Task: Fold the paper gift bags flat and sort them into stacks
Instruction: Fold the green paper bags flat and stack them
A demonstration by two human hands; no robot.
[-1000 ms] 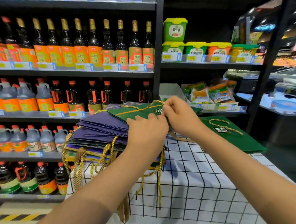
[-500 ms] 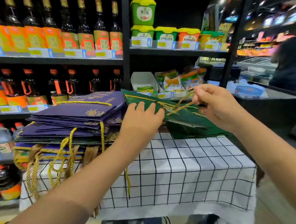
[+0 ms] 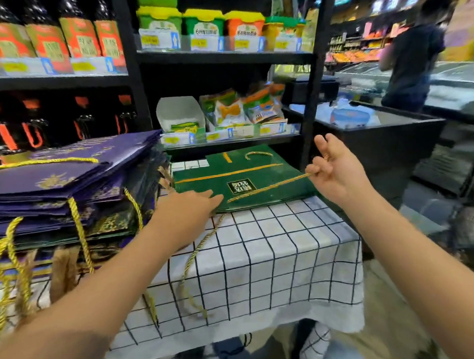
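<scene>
My left hand (image 3: 188,208) lay flat, fingers straight, pressing the near left edge of the green gift bag (image 3: 241,179), which rested folded on the far side of the checked tablecloth (image 3: 263,256). My right hand (image 3: 335,172) pinched one gold rope handle (image 3: 270,187) of that bag between thumb and curled fingers, drawing it taut across the bag's face; a second gold handle (image 3: 258,154) curled at the bag's far edge, and a third cord (image 3: 197,263) trailed down over the cloth's front. I could see one green bag on top, with the edges of others under it, too thin for me to count. To the left stood one tall stack of purple bags (image 3: 62,188) with gold print, darker bags beneath, their gold handles hanging over the table edge; the number in it I could not tell. The green bag carried one small dark label (image 3: 241,185) with pale characters, too blurred to read. On the shelf behind stood four tubs (image 3: 202,23) in a row, two marked with a "6" and further characters I could not read. One person (image 3: 413,52) stood well apart at the right.
</scene>
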